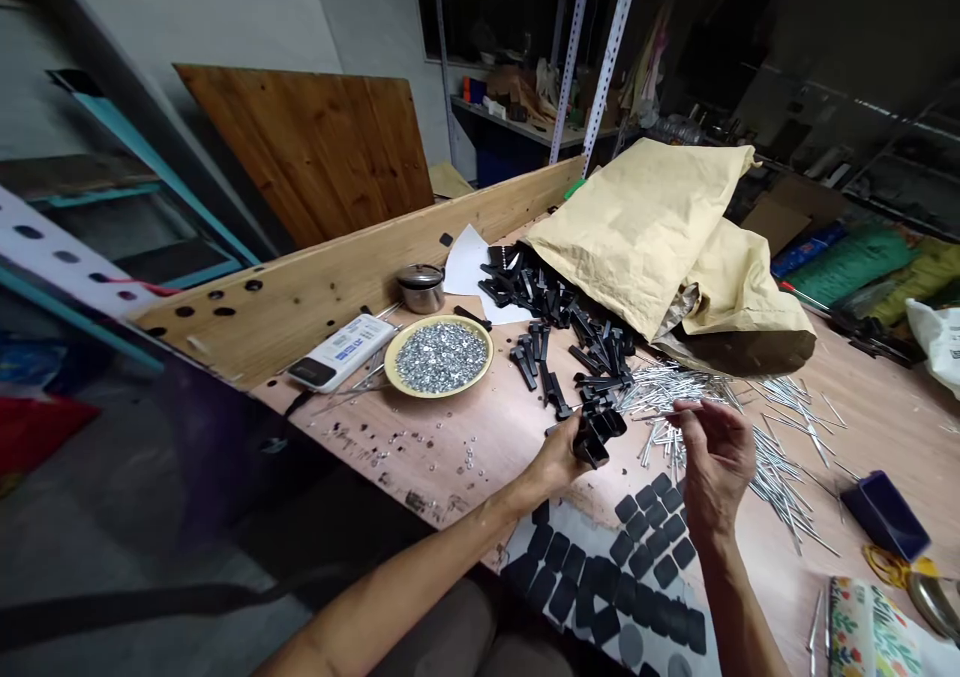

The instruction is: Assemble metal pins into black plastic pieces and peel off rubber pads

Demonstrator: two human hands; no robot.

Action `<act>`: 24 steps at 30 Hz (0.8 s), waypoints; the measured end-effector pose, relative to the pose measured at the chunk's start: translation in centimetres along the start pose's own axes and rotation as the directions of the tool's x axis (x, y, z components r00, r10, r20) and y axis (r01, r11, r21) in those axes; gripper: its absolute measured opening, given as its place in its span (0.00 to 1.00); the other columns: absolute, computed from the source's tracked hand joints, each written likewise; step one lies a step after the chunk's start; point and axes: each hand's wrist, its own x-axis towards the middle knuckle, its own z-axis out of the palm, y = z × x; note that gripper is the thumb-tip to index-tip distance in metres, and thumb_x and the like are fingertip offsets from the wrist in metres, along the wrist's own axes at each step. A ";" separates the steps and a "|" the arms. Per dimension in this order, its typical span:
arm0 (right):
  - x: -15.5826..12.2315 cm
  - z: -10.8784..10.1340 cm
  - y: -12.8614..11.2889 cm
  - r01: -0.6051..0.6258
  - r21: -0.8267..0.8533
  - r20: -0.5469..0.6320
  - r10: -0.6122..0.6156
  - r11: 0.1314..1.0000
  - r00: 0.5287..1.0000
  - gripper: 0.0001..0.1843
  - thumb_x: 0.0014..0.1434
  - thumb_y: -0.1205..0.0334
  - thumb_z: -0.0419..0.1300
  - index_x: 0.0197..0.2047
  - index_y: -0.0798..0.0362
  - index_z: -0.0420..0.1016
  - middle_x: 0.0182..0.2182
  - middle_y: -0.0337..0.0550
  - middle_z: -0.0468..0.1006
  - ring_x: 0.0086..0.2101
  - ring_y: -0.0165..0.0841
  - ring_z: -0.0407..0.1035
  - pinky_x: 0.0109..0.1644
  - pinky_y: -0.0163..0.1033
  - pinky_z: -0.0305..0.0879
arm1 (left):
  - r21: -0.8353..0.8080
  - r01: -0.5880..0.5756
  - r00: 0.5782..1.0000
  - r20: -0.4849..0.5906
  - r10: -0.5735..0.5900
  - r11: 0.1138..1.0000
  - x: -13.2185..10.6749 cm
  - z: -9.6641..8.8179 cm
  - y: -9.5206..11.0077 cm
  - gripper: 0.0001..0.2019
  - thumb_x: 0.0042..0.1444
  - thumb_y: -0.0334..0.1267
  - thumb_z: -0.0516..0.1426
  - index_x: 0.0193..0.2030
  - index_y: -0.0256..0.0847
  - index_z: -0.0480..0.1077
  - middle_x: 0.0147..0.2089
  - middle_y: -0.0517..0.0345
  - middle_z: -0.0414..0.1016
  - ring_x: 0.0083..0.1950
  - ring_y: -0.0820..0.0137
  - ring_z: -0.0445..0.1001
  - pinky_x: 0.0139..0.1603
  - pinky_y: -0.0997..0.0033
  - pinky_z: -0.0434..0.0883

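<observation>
My left hand point(559, 457) is closed around a black plastic clip point(596, 432) held just above the wooden table point(465, 437). My right hand point(712, 457) pinches a thin metal pin point(664, 414) and holds its tip close to the clip. Behind my hands lies a heap of the same black clips point(559, 322) spilling from a tan paper sack point(652, 237). A spread of metal pins point(757, 417) lies under and to the right of my right hand. Below my hands, a white sheet point(592, 532) carries rows of black pads point(645, 557).
A yellow dish point(397, 369) of small silver nuts sits at the left, with a small metal pot point(420, 287) and a white device point(341, 352) nearby. A blue tray point(885, 512) lies at the right, a wooden board point(337, 277) runs along the table's far edge.
</observation>
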 end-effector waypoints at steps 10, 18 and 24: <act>-1.6 0.9 -1.2 -0.010 -0.066 0.162 0.021 0.998 0.987 0.08 0.54 0.60 0.62 0.37 0.50 0.70 0.31 0.40 0.78 0.34 0.33 0.74 0.41 0.43 0.72 | 0.099 -0.004 1.000 0.021 0.002 0.995 0.2 1.2 0.2 0.26 0.37 0.24 0.63 0.47 0.39 0.66 0.45 0.52 0.75 0.45 0.62 0.72 0.44 0.66 0.69; 0.7 -1.6 -0.3 0.028 -0.325 0.283 0.069 0.945 0.957 0.16 0.56 0.47 0.57 0.41 0.49 0.74 0.41 0.45 0.77 0.44 0.38 0.70 0.46 0.47 0.68 | 0.039 -0.061 0.998 0.038 0.059 0.997 -0.4 1.3 0.4 0.24 0.41 0.31 0.64 0.48 0.40 0.66 0.45 0.54 0.73 0.46 0.62 0.71 0.48 0.64 0.68; 0.2 -4.2 5.3 -0.201 -0.844 0.163 0.595 0.497 0.787 0.17 0.56 0.50 0.56 0.24 0.52 0.72 0.22 0.43 0.75 0.27 0.37 0.71 0.30 0.39 0.64 | -0.017 0.005 1.000 0.013 -0.005 1.000 -0.8 0.5 1.3 0.24 0.42 0.38 0.65 0.47 0.39 0.66 0.43 0.54 0.72 0.47 0.62 0.70 0.48 0.62 0.67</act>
